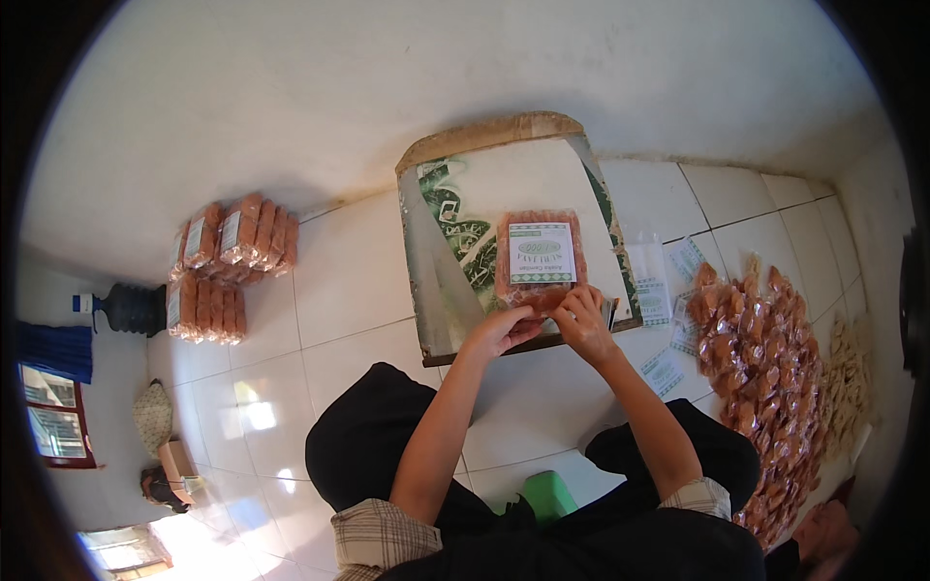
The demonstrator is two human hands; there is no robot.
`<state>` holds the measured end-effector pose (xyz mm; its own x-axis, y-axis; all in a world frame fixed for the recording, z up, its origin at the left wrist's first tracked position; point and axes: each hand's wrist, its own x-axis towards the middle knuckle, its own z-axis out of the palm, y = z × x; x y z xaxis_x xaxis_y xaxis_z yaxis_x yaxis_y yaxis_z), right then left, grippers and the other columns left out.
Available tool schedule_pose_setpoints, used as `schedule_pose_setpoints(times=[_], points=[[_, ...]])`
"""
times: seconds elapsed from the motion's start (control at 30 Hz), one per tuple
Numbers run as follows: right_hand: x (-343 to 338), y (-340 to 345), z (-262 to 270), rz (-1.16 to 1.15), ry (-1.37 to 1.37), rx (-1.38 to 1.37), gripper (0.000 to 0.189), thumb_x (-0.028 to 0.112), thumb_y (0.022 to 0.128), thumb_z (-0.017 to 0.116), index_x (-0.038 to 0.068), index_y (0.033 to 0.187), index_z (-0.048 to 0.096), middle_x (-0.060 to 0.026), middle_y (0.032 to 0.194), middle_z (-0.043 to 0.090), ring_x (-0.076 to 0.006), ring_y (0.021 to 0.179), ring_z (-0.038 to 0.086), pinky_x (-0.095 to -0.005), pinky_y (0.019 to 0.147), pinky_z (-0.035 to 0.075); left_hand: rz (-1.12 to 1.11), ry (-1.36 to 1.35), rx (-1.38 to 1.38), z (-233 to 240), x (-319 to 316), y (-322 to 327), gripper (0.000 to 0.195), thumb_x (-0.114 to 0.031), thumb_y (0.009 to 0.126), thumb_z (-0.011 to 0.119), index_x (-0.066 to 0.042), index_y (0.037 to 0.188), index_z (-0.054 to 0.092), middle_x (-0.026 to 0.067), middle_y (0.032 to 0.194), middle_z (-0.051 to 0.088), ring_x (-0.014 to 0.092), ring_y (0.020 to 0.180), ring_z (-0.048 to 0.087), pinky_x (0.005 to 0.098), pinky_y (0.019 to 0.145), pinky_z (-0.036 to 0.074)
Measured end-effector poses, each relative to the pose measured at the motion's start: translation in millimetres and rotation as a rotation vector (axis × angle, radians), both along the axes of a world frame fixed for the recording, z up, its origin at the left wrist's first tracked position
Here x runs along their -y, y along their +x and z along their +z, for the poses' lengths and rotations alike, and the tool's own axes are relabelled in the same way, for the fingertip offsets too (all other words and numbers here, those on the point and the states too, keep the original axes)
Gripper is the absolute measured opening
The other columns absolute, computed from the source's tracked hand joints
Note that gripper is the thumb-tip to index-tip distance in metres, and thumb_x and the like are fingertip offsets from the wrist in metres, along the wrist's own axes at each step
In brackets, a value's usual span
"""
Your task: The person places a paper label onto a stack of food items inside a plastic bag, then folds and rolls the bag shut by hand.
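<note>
A clear plastic pack of reddish-brown snacks (pixel 541 254) lies flat on a low, worn wooden table (pixel 450 319), with a white and green printed label (pixel 541 253) on its upper face. My left hand (pixel 506 328) holds the near left part of the pack's end, thumb and fingers at the plastic. At the right of that same end, my right hand (pixel 581 325) pinches the plastic with its fingertips. The fingers partly hide the pack's near edge. A small stack of thin items (pixel 610 312), kind unclear, sits beside my right hand at the table's edge.
Many small wrapped snack packets (pixel 763 385) cover the floor at the right, near loose labels (pixel 662 370) and clear plastic bags (pixel 645 254). Finished-looking labelled packs (pixel 232 240) are piled by the wall at the left. A green plastic object (pixel 548 497) lies between my legs.
</note>
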<state>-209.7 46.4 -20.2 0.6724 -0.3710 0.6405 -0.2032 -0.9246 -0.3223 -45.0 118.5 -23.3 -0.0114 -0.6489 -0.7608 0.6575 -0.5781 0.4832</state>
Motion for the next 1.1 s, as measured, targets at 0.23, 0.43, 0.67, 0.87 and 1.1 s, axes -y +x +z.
schedule_pose_setpoints(times=[0.23, 0.43, 0.67, 0.87, 1.1], points=[[-4, -5, 7, -0.080, 0.044, -0.062, 0.018, 0.002, 0.064, 0.062, 0.005, 0.081, 0.058, -0.0073, 0.084, 0.050, -0.0271, 0.089, 0.049, -0.0417, 0.084, 0.037, 0.024, 0.022, 0.113, -13, 3, -10, 0.021, -0.008, 0.080, 0.061, -0.002, 0.100, 0.058, 0.0086, 0.090, 0.062, 0.015, 0.079, 0.060, 0.0232, 0.070, 0.053], [-25, -32, -9, -0.994, 0.353, -0.002, 0.039, 0.021, 0.076, 0.067, 0.002, 0.105, 0.052, -0.0140, 0.100, 0.048, -0.0333, 0.098, 0.044, -0.0454, 0.084, 0.038, 0.115, -0.011, 0.095, -25, 6, -17, 0.020, -0.005, 0.075, 0.066, -0.002, 0.093, 0.060, 0.0062, 0.082, 0.063, 0.013, 0.074, 0.061, 0.0210, 0.066, 0.052], [-16, -32, -37, -0.919, 0.351, -0.258, 0.041, 0.023, 0.083, 0.062, -0.003, 0.111, 0.045, -0.0158, 0.094, 0.049, -0.0313, 0.092, 0.048, -0.0407, 0.079, 0.041, 0.239, -0.032, 0.110, -25, 14, -42, 0.017, -0.003, 0.072, 0.067, -0.001, 0.088, 0.061, 0.0061, 0.079, 0.064, 0.012, 0.067, 0.061, 0.0195, 0.061, 0.051], [-19, -43, -35, -0.468, 1.085, 0.326, 0.033, 0.023, 0.092, 0.050, 0.002, 0.116, 0.039, -0.0059, 0.078, 0.049, -0.0149, 0.063, 0.050, -0.0269, 0.056, 0.042, 0.311, -0.045, 0.117, -21, 24, -54, 0.012, -0.007, 0.072, 0.067, 0.001, 0.081, 0.063, 0.0055, 0.073, 0.063, 0.009, 0.059, 0.060, 0.0190, 0.054, 0.051], [-25, -25, 13, -0.323, 1.862, 0.239, 0.036, 0.037, 0.090, 0.050, 0.003, 0.101, 0.056, -0.0026, 0.075, 0.055, -0.0107, 0.061, 0.051, -0.0236, 0.055, 0.041, 0.347, -0.044, 0.154, -14, 23, -62, 0.011, -0.009, 0.074, 0.064, 0.001, 0.080, 0.063, 0.0049, 0.073, 0.063, 0.008, 0.058, 0.058, 0.0173, 0.052, 0.047]])
